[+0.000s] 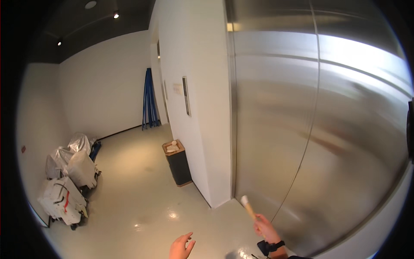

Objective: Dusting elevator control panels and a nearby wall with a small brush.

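Observation:
My right hand (266, 229) is closed round the wooden handle of a brush (249, 208), whose pale bristles point up and to the left. A black band circles the right wrist. The brush head is seen in front of the foot of the metal elevator doors (276, 129); whether it touches them I cannot tell. Lower in the view, my left hand (181, 247) holds nothing, with thumb and fingers apart above the floor.
A dark bin (177, 166) with a wood-coloured rim and pale items on top stands against the white wall (211, 108). White suitcases (64, 200) and silvery covered items (79, 142) line the left wall. Folded blue poles (148, 101) lean in the far corner.

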A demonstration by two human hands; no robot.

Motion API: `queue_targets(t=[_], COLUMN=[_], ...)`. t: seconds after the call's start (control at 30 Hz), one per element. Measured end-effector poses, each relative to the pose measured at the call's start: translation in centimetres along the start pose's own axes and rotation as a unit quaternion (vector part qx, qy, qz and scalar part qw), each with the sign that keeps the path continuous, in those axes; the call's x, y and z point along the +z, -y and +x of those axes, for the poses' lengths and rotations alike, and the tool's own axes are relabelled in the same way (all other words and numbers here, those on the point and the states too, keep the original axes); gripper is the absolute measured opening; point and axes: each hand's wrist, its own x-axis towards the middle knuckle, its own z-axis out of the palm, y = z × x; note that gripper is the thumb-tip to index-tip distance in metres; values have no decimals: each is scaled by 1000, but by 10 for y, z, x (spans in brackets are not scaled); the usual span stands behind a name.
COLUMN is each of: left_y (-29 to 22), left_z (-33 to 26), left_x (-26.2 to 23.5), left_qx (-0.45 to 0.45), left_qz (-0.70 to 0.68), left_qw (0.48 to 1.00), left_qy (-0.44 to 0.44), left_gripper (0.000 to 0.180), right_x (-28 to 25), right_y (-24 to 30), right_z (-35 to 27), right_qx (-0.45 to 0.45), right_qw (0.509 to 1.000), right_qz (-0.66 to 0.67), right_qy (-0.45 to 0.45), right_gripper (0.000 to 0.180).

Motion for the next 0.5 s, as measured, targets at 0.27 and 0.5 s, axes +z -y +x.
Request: queue_targets(t=[0.27,0.5], left_y=[6,58], left_z=[110,230], left_x=[51,12], left_qx=[47,29], left_qz=[-254,-428], left_qw=[961,898], left_qy=[95,99], left_gripper=[29,19], right_x=[146,208], right_y=[-27,-48], right_z=[56,148], right_qx=[-39,-188], right_qw=[988,966], right_qz=[-52,-172], right_qy=[143,30], right_gripper=[43,29])
